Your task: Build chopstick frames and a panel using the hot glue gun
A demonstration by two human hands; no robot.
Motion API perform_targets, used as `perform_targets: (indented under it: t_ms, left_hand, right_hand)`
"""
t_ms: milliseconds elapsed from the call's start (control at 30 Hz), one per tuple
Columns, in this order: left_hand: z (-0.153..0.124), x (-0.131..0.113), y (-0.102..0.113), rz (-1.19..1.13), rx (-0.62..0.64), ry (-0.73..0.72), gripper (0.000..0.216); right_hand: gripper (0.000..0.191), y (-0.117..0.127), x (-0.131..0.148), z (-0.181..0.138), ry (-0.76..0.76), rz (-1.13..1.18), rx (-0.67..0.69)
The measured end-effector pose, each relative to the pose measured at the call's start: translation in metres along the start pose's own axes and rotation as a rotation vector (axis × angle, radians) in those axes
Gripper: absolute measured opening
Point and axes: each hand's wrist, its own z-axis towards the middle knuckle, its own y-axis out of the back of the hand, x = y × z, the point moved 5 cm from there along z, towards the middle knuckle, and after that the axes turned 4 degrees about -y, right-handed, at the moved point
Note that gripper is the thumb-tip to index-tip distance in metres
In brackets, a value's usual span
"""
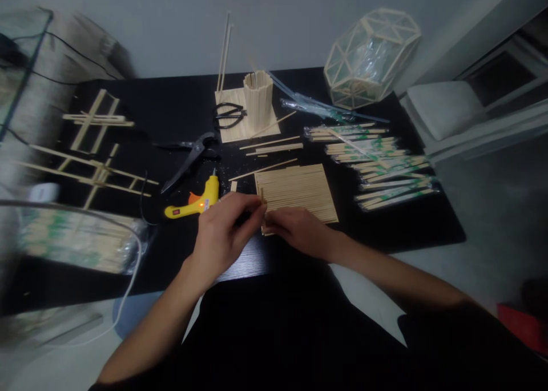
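Note:
My left hand (225,222) is closed in a pinch at the left edge of a flat panel of wooden sticks (302,191). A short wooden stick (262,194) pokes up from between its thumb and fingers. Against the panel's near left corner, my right hand (297,228) has its fingers pressed together, almost touching the left fingertips. What those right fingers grip is hidden. Just left of my left hand, a yellow glue gun (201,200) lies on its side, with a small orange light showing. A small wooden piece (233,186) lies beyond my left hand.
Behind stands a stick-built cup (258,103) on a wooden base (231,129), with black-handled scissors (229,115). Pliers (188,157) lie left of loose sticks (276,149). Wrapped chopsticks (385,162) sit right, a geometric frame (370,60) behind them. Stick frames (96,174) and a chopstick pack (79,237) lie left.

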Motion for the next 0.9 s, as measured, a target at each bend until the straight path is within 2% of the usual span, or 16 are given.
perform_targets:
  t_ms: [900]
  left_hand:
    - [0.0013,0.0,0.0013,-0.008,-0.004,0.017,0.005]
  right_hand:
    - [0.013,0.0008,0.0008,0.0004,-0.01,0.005,0.003]
